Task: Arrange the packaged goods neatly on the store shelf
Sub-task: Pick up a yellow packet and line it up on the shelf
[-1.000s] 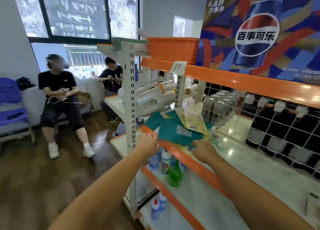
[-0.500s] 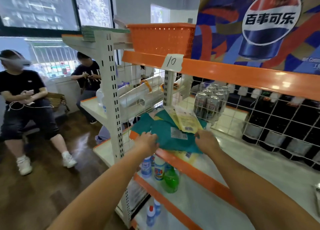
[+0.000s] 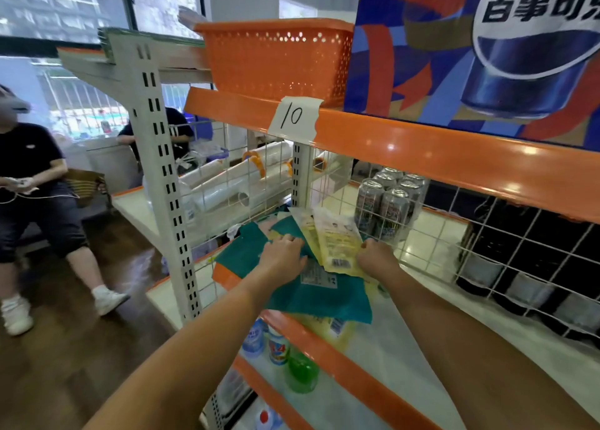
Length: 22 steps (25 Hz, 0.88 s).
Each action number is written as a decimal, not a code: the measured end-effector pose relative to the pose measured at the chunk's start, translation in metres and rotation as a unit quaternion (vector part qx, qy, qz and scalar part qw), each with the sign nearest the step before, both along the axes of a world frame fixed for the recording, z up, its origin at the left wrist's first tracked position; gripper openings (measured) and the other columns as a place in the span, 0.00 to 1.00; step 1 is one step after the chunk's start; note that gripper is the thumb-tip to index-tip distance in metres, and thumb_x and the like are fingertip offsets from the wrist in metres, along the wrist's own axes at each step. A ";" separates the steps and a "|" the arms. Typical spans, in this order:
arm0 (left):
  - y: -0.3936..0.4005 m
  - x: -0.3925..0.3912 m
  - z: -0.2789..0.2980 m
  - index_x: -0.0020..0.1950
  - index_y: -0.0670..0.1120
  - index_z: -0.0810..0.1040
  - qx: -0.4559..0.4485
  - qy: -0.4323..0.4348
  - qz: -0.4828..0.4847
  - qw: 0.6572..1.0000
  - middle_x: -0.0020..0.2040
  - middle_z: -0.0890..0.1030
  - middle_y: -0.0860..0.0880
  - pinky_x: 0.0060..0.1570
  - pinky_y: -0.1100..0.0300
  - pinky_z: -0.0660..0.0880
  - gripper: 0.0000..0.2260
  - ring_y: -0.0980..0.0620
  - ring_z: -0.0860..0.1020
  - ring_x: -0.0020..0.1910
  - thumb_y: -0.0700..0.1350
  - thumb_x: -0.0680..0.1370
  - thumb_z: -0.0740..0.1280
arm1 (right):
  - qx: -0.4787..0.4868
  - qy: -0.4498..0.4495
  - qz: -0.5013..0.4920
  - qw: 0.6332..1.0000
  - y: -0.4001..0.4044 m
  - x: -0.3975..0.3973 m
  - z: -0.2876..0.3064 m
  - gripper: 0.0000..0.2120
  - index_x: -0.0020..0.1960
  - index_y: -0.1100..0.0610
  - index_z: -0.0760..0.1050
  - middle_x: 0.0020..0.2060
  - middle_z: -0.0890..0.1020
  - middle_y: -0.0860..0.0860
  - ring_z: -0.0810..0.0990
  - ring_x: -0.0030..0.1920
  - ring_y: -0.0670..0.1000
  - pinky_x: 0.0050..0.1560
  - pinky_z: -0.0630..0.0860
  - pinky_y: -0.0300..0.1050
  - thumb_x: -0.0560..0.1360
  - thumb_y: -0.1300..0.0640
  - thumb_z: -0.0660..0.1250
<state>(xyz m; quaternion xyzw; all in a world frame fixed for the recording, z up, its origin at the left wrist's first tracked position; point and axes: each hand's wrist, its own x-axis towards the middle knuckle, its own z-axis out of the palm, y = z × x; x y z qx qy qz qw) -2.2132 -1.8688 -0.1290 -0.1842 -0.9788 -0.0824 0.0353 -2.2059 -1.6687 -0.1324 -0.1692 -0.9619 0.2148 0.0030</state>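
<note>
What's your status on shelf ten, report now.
Left hand on teal packets. Right hand gripping yellow packet. Pile askew, overhanging edge. Wire divider behind.

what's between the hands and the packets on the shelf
Nothing visible. The left hand already rests on the teal packets, and the right hand is at the edge of the yellow packets.

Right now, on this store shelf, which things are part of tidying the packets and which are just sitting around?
Part of the job:
flat teal plastic packets
pale yellow plastic packets
left hand, resting on the teal ones
right hand, at the yellow packets' edge

Just sitting around:
orange perforated plastic basket
silver drink cans
green round bottle
paper tag marked 10
</note>
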 end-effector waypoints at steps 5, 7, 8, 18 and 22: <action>0.016 -0.013 -0.002 0.72 0.48 0.66 -0.027 -0.020 -0.018 0.999 0.70 0.67 0.46 0.64 0.48 0.66 0.20 0.44 0.65 0.68 0.50 0.81 0.57 | -0.066 -0.028 -0.024 0.997 0.001 -0.016 -0.006 0.17 0.64 0.60 0.68 0.57 0.76 0.58 0.76 0.52 0.56 0.43 0.68 0.44 0.78 0.54 0.58; 0.016 -0.016 -0.004 0.71 0.47 0.66 -0.038 -0.026 -0.026 0.999 0.70 0.68 0.46 0.64 0.48 0.66 0.19 0.44 0.66 0.68 0.50 0.81 0.57 | -0.093 -0.033 -0.043 0.994 0.003 -0.022 -0.006 0.18 0.64 0.62 0.68 0.55 0.77 0.57 0.76 0.47 0.55 0.40 0.69 0.44 0.78 0.54 0.60; 0.015 -0.018 -0.005 0.71 0.47 0.67 -0.038 -0.029 -0.029 0.998 0.69 0.68 0.46 0.64 0.48 0.66 0.19 0.44 0.66 0.67 0.50 0.80 0.57 | -0.111 -0.032 -0.056 0.992 0.003 -0.025 -0.005 0.18 0.64 0.62 0.69 0.51 0.77 0.57 0.77 0.44 0.53 0.38 0.70 0.43 0.78 0.54 0.61; 0.003 -0.023 -0.013 0.71 0.49 0.67 -0.015 -0.035 -0.063 0.997 0.68 0.69 0.45 0.64 0.48 0.66 0.19 0.43 0.66 0.66 0.50 0.81 0.55 | -0.319 -0.007 -0.137 0.938 -0.003 -0.034 -0.001 0.26 0.64 0.65 0.71 0.57 0.79 0.60 0.80 0.54 0.60 0.56 0.77 0.55 0.71 0.54 0.73; -0.006 -0.024 -0.016 0.72 0.50 0.66 -0.025 -0.037 -0.094 0.995 0.68 0.68 0.45 0.64 0.47 0.65 0.19 0.43 0.65 0.67 0.51 0.82 0.54 | -0.276 0.051 -0.157 0.947 -0.023 -0.019 0.013 0.18 0.60 0.62 0.74 0.54 0.80 0.59 0.80 0.47 0.58 0.30 0.76 0.44 0.74 0.56 0.70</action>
